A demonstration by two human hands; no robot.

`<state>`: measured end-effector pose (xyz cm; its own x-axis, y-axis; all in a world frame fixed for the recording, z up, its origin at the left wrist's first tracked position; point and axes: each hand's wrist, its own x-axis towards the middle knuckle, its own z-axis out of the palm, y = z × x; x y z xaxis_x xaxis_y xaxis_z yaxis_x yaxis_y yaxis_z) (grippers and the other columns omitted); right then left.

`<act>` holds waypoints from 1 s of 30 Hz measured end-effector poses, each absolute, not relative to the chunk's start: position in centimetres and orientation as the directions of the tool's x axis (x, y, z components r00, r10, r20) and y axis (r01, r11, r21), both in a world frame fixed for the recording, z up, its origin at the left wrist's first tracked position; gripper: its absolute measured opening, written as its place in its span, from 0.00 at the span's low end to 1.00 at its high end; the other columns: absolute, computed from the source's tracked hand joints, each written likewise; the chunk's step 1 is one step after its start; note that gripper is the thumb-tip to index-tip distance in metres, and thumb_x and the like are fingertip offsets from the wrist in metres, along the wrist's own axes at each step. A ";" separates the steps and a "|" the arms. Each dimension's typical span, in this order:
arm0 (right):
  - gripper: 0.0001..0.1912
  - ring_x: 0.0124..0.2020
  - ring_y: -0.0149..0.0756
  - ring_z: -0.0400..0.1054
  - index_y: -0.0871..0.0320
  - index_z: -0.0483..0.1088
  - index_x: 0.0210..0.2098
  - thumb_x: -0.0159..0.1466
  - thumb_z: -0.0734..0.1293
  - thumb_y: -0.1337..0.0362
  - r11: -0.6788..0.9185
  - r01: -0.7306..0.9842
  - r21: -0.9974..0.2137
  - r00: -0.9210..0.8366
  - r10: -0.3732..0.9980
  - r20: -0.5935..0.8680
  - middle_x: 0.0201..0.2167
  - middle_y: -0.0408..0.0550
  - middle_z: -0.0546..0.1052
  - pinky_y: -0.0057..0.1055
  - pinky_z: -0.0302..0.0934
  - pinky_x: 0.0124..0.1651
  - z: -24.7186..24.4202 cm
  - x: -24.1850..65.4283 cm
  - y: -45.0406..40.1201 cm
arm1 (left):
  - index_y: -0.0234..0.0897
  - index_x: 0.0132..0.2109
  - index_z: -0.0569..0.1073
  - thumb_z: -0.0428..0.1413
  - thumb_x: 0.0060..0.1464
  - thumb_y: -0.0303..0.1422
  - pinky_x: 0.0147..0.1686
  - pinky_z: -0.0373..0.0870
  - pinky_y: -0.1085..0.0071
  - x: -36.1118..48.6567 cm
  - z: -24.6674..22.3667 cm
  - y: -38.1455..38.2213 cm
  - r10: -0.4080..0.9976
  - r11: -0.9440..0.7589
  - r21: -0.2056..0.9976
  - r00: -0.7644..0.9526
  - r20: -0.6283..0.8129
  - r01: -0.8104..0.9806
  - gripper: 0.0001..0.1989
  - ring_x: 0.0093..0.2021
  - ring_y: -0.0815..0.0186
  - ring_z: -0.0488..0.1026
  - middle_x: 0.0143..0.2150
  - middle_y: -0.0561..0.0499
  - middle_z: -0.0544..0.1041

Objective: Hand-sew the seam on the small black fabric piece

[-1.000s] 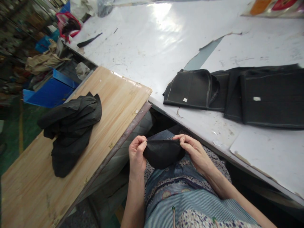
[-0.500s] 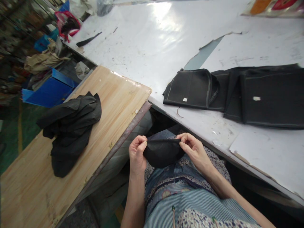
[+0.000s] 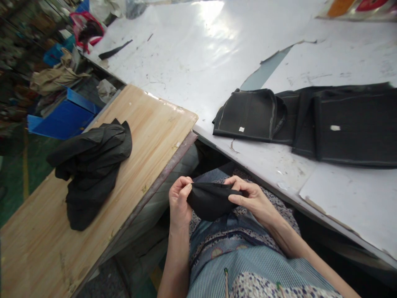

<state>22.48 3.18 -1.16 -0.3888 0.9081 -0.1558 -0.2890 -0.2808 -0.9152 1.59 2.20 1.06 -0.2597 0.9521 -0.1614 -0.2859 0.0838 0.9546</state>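
Over my lap I hold a small black fabric piece (image 3: pixel 211 203), rounded along its lower edge and straight along the top. My left hand (image 3: pixel 180 203) pinches its left top corner between thumb and fingers. At the right end, my right hand (image 3: pixel 249 198) grips the cloth, thumb in front and fingers behind the top edge, which gapes a little there. A crumpled black cloth (image 3: pixel 93 169) lies on the wooden board to my left. Folded black fabric pieces (image 3: pixel 248 114) with small white tags rest on the white table to my right.
The wooden board (image 3: pixel 149 140) meets the white table (image 3: pixel 186 62) at an angle. A blue box (image 3: pixel 66 114), a pink-red bag (image 3: pixel 87 31) and piled cloth stand beyond it at left. A black strip (image 3: pixel 115 49) lies on the table, whose covering is torn.
My right hand has shifted inward along the top edge, its thumb now on the front of the cloth. The taut top edge has slackened and opened slightly. My left hand stays put.
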 end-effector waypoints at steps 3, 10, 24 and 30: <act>0.15 0.45 0.39 0.66 0.58 0.67 0.23 0.60 0.74 0.61 -0.325 -0.302 -0.896 -0.366 0.908 -0.206 0.42 0.47 0.73 0.34 0.57 0.48 -1.5 22.5 3.2 | 0.35 0.26 0.67 0.58 0.52 0.30 0.28 0.56 0.76 1.6 1.1 2.2 0.953 0.082 0.952 -0.255 -0.161 -0.295 0.09 0.27 0.71 0.56 0.27 0.55 0.61; 0.17 0.39 0.36 0.66 0.57 0.66 0.24 0.58 0.76 0.58 -0.344 -0.273 -0.898 -0.235 0.930 -0.285 0.38 0.45 0.74 0.31 0.58 0.43 -2.2 22.1 3.2 | 0.36 0.26 0.66 0.58 0.52 0.31 0.27 0.56 0.75 1.5 1.2 2.2 0.960 0.081 0.959 -0.238 -0.148 -0.272 0.10 0.27 0.70 0.55 0.26 0.55 0.60; 0.16 0.36 0.37 0.67 0.57 0.64 0.25 0.57 0.75 0.59 -0.291 -0.254 -0.922 -0.145 0.954 -0.261 0.34 0.45 0.75 0.32 0.61 0.39 -2.3 21.8 3.2 | 0.36 0.26 0.67 0.60 0.50 0.33 0.27 0.56 0.75 1.4 1.1 2.2 0.954 0.104 0.972 -0.254 -0.157 -0.210 0.10 0.26 0.71 0.57 0.27 0.55 0.62; 0.16 0.36 0.36 0.67 0.56 0.64 0.25 0.58 0.74 0.61 -0.252 -0.243 -0.937 -0.135 0.965 -0.224 0.33 0.45 0.75 0.32 0.61 0.40 -2.3 21.7 3.1 | 0.36 0.31 0.72 0.60 0.54 0.34 0.29 0.60 0.75 0.4 1.3 2.3 0.957 0.130 0.989 -0.251 -0.144 -0.069 0.07 0.28 0.70 0.63 0.30 0.54 0.69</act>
